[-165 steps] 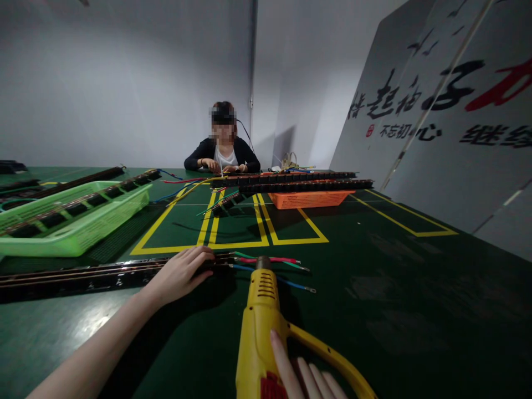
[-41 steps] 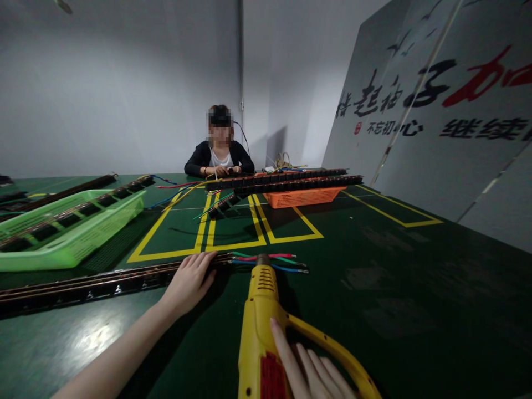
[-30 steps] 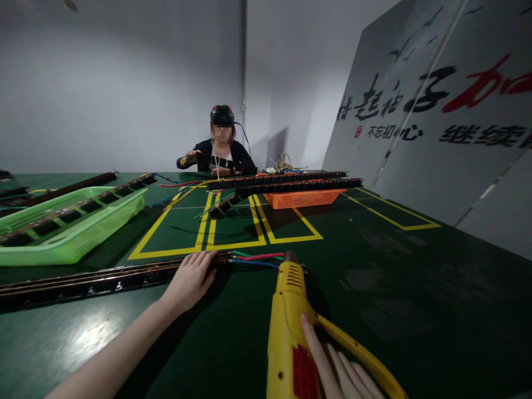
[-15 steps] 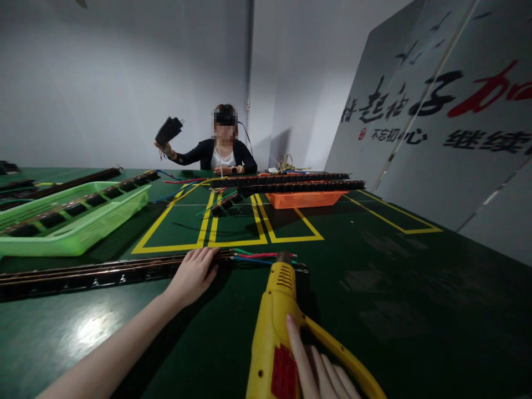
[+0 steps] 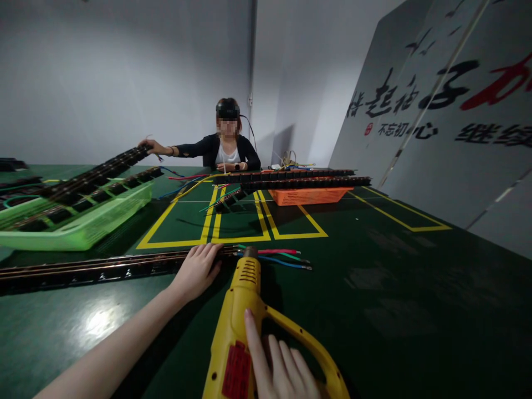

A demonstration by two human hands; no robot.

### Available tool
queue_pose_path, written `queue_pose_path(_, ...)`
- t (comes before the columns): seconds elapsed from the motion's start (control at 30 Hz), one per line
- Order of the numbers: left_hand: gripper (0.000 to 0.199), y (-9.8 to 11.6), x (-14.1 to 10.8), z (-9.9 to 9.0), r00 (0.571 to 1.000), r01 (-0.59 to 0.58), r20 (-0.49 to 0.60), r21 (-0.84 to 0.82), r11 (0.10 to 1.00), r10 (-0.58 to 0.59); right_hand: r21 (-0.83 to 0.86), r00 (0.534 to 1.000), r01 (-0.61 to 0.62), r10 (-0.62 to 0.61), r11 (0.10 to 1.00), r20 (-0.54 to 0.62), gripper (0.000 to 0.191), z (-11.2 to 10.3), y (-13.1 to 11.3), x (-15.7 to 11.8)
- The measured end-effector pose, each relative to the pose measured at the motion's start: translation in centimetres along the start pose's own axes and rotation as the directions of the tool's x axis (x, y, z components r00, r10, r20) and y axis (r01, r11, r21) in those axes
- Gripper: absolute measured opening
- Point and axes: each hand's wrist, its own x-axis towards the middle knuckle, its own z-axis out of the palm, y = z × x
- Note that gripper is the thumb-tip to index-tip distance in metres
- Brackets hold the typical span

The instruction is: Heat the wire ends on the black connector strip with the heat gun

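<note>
My left hand (image 5: 198,271) is closed over the right end of a long black strip (image 5: 103,270) with copper-coloured bars along it, which lies on the green table. Red, blue and green wires (image 5: 282,261) stick out to the right from that end. In my right hand (image 5: 280,360) is a yellow heat gun (image 5: 236,310) with a red panel, its index finger laid along the body. The dark nozzle (image 5: 250,252) points away from me and covers part of the wires near the strip's end; whether it touches them I cannot tell.
Across the table a person (image 5: 228,147) holds one end of another black strip (image 5: 103,172) over a green basket (image 5: 83,233). An orange basket (image 5: 310,197) bears more strips (image 5: 291,180). Yellow tape lines (image 5: 233,240) mark the table (image 5: 394,305).
My right hand has shifted the heat gun left, bringing its nozzle from the wires' tips to near the strip's end. My left hand stays. The other person has lowered the raised black strip leftward.
</note>
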Motion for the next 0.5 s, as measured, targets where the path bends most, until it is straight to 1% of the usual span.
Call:
queue_pose_path(0.07,0.036,0.1,0.0,-0.1,1.0,-0.003,0.005,-0.003,1.0,0.003,0.016,0.999,-0.013,0.014,1.0,-0.043,0.058,0.5,-0.1,-0.1)
queue_pose_path(0.13,0.036,0.1,0.0,-0.2,1.0,0.0,0.006,-0.003,1.0,0.0,0.026,0.999,-0.021,0.022,0.999,-0.04,0.06,0.7,-0.2,-0.2)
queue_pose_path(0.27,0.036,0.0,-0.1,-0.4,1.0,0.002,0.0,-0.01,1.0,-0.002,0.035,0.998,-0.04,0.039,0.999,0.039,0.06,-0.1,-0.1,0.0)
queue_pose_path(0.37,0.036,0.0,-0.1,-0.3,1.0,-0.005,0.0,-0.011,1.0,0.004,0.028,0.993,-0.08,0.077,0.996,0.094,0.065,-0.9,0.3,0.3)
queue_pose_path(0.5,0.036,-0.1,-0.1,-0.2,1.0,-0.011,-0.006,-0.004,1.0,0.011,0.037,0.991,-0.067,0.063,0.997,0.115,0.072,-1.3,1.5,0.2)
